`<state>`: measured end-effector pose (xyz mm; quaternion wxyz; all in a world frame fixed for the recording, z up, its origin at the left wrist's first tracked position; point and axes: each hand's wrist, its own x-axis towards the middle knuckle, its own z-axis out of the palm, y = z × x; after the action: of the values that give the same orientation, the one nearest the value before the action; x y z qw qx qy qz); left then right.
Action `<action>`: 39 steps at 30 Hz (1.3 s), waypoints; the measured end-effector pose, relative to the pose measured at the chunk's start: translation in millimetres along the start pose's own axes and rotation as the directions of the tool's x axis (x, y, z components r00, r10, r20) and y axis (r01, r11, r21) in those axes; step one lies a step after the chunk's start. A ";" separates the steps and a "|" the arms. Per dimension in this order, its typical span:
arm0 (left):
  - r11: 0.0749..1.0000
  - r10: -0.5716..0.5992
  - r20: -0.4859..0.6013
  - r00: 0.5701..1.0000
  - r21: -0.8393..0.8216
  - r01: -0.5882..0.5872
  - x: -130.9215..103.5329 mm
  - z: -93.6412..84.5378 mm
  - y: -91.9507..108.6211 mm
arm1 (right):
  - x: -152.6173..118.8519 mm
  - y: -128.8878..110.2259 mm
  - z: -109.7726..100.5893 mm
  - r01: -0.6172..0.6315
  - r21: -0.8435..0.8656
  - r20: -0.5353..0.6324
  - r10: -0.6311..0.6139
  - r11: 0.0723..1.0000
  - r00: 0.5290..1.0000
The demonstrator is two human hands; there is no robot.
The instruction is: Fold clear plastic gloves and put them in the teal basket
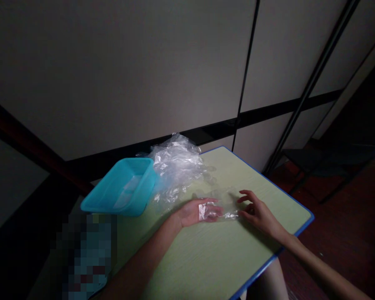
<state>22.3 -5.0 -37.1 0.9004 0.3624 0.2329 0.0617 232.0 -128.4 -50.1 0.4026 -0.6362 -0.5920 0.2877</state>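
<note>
My left hand [190, 212] lies palm up over the table with its fingers stretched out. A small clear plastic bag [229, 215] covers those fingers; whether they are inside it or under it I cannot tell. At the bag's right end is my right hand [258, 212], its fingers curved and apart. Its thumb is close to the plastic, but contact is unclear. Beyond my left hand, a crumpled heap of clear plastic bags [178, 160] spreads over the table [200, 258]. Left of the heap stands a blue plastic basin [137, 198] with something pale in it.
The yellow-green table has a blue edge [278, 187]. Large pale cabinet panels [150, 75] rise behind it. A dark chair [325, 162] stands on the reddish floor at right. A pixelated patch [95, 250] hides the area below the basin.
</note>
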 end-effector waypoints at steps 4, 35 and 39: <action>0.998 0.047 -0.096 0.994 0.034 -0.044 -0.8 2.0 2.6 | 1.1 0.6 3.4 0.025 -0.065 -0.009 -0.026 0.998 1.000; 0.502 0.849 -0.374 0.373 0.791 -0.349 28.5 -21.6 2.9 | 89.6 1.0 13.4 -0.039 -0.500 -0.062 0.009 0.865 0.998; 0.495 0.852 -0.374 0.365 0.803 -0.333 33.6 -24.4 0.8 | 86.9 1.7 7.8 -0.012 -0.457 -0.056 -0.015 0.889 0.998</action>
<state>40.7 20.2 -64.5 0.4519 0.6285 0.4235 0.4706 237.9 -41.5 -45.9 0.2590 -0.7206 -0.6315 0.1214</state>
